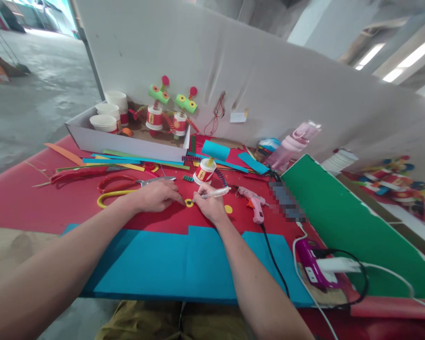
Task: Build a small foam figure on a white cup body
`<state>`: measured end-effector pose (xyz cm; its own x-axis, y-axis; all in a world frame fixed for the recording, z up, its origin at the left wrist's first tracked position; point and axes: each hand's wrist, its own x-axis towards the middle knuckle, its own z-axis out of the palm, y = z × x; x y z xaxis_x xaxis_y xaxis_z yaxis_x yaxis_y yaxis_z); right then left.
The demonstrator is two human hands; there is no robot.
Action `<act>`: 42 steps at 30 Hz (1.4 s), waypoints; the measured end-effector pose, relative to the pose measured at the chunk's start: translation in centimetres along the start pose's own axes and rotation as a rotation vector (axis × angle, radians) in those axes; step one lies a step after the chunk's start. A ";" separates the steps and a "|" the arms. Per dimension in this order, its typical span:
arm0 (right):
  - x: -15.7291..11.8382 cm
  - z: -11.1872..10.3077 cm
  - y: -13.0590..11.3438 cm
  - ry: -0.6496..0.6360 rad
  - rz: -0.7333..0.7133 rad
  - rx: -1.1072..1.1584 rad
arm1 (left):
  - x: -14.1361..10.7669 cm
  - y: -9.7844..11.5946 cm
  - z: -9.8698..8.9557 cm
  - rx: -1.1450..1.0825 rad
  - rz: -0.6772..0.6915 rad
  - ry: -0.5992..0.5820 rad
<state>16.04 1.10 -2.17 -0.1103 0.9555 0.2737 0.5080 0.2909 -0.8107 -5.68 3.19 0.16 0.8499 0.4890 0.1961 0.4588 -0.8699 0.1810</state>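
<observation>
My right hand (211,204) grips a clear-barrelled pen (216,193), its tip down at a small yellow paper disc (189,203) with a dark centre. My left hand (158,195) holds nothing; its index finger stretches out to the left edge of that disc, steadying it on the red table. Right of my right hand lies a plain yellow disc (228,209). Just beyond the hands stands a red and white paper cup figure (204,172) with coiled paper arms. Scissors (118,184) with red and yellow handles lie beside my left hand, partly hidden by it.
A pink glue gun (255,204) and a blurred phone-like object (287,200) lie to the right, near a purple power strip (313,267) with cords. Blue sheets (145,259) line the front. Behind are a white box (127,144), paper strips and a pink bottle (293,144).
</observation>
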 end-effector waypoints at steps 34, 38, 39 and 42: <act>0.2 -0.1 0.5 -0.016 0.028 0.107 | 0.0 0.1 -0.1 0.002 -0.003 -0.006; 0.1 -0.1 0.3 -0.030 0.038 0.139 | 0.0 0.0 -0.1 0.003 -0.002 -0.009; 0.1 -0.1 0.2 -0.031 0.033 0.128 | 0.0 0.0 -0.1 0.003 -0.002 -0.008; 0.0 0.0 0.1 -0.027 0.011 0.076 | 0.0 0.0 0.0 0.001 -0.003 -0.005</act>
<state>16.11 1.10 -2.26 -0.1285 0.9593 0.2514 0.4434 0.2823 -0.8507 -5.71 3.22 0.19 0.8500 0.4909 0.1912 0.4612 -0.8688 0.1805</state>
